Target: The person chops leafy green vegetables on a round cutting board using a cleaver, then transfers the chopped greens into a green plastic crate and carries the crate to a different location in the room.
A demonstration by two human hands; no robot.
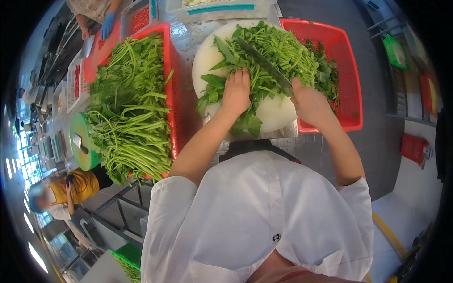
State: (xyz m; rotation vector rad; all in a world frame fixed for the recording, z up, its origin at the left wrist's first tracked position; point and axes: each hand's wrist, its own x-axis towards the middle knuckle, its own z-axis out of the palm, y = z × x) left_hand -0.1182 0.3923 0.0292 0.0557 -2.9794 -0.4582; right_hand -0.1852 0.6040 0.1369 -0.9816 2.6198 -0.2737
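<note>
A round white cutting board point(274, 118) lies before me, heaped with leafy green stalks. My right hand point(309, 100) is shut on the handle of a kitchen knife point(265, 63), whose broad blade slants up and left across the greens. My left hand point(237, 91) presses down on a bunch of leafy greens point(216, 88) left of the blade, its fingers curled over them. Cut green stems point(290, 53) are piled on the blade's far right side. The knife's edge against the greens is too unclear to tell whether it touches them.
At left a red basket point(170, 70) overflows with long leafy stalks point(138, 131). A red basket point(348, 70) at right holds cut leaves point(324, 70). A green chopping block point(85, 155) bears a cleaver point(77, 140). A co-worker's blue-gloved hand point(107, 26) and another person point(76, 185) are at left.
</note>
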